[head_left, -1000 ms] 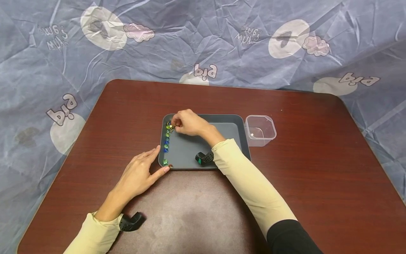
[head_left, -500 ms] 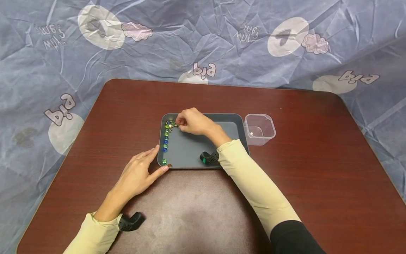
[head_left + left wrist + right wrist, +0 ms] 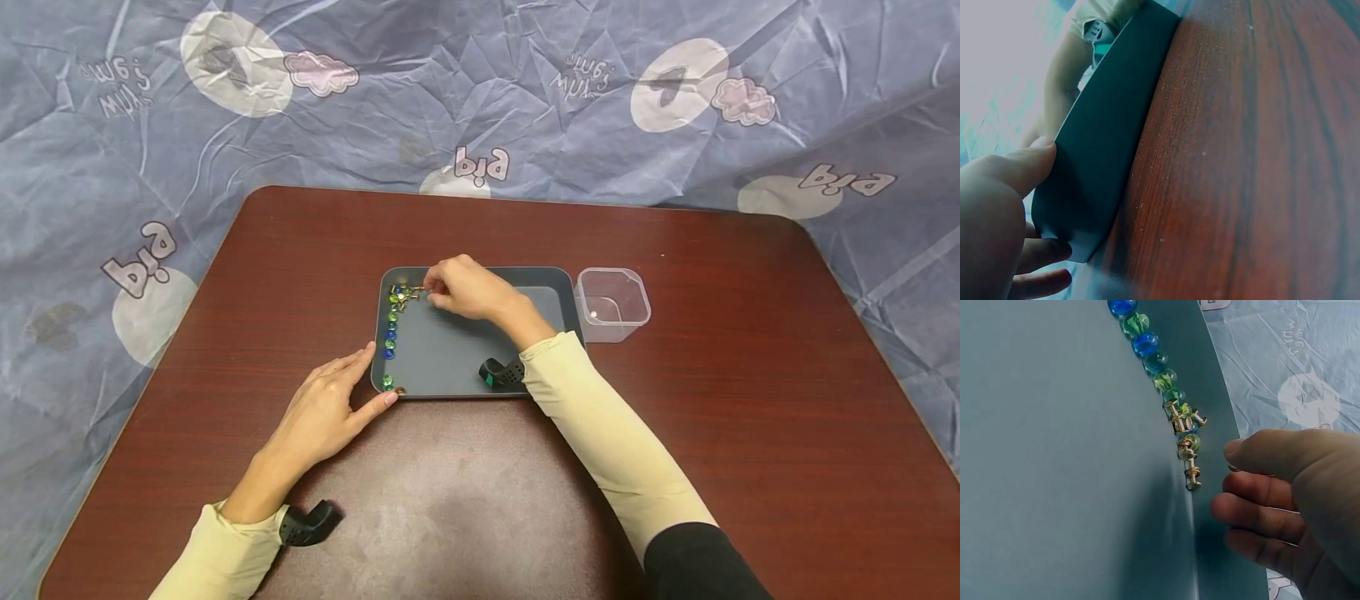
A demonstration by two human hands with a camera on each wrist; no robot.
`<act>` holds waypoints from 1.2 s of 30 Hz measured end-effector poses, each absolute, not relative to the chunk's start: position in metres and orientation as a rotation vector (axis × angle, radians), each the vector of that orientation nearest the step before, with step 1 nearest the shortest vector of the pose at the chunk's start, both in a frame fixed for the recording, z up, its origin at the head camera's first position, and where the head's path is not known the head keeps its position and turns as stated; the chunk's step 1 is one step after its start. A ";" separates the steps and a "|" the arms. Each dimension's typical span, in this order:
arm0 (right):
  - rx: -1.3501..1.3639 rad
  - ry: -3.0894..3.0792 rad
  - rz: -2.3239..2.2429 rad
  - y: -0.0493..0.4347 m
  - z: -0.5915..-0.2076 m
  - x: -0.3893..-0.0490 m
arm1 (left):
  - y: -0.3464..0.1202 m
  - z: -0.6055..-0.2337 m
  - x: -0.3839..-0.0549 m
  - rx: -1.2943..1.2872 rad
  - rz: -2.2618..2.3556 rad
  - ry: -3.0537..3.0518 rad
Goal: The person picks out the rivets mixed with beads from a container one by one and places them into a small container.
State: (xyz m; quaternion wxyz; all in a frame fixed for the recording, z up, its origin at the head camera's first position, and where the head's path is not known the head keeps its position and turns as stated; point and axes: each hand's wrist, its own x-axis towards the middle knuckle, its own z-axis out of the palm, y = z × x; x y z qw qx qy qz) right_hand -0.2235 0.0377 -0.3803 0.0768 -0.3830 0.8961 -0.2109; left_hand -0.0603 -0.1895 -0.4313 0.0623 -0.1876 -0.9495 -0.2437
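Right fingers (image 3: 1257, 515) pinch a gold piece (image 3: 1233, 467); straight left fingers (image 3: 358, 365) touch the tray (image 3: 450, 354) holding marbles (image 3: 1145, 344).

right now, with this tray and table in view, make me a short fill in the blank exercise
From the person's viewpoint, the marbles mostly line the ____ side of the tray.
The clear container stands to the tray's ____.
The small metal pieces are ____ in colour.

Missing words: left; right; gold.
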 end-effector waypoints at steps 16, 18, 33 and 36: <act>-1.114 2.700 -0.679 0.049 -0.376 -0.222 | -0.190 -0.431 -0.061 -0.576 -0.741 -2.867; -1.111 2.700 -0.684 0.050 -0.376 -0.222 | -0.190 -0.431 -0.061 -0.576 -0.742 -2.868; -1.151 2.726 -0.690 0.062 -0.370 -0.220 | -0.189 -0.430 -0.061 -0.570 -0.753 -2.875; -1.164 2.734 -0.698 0.065 -0.369 -0.220 | -0.189 -0.430 -0.060 -0.569 -0.754 -2.874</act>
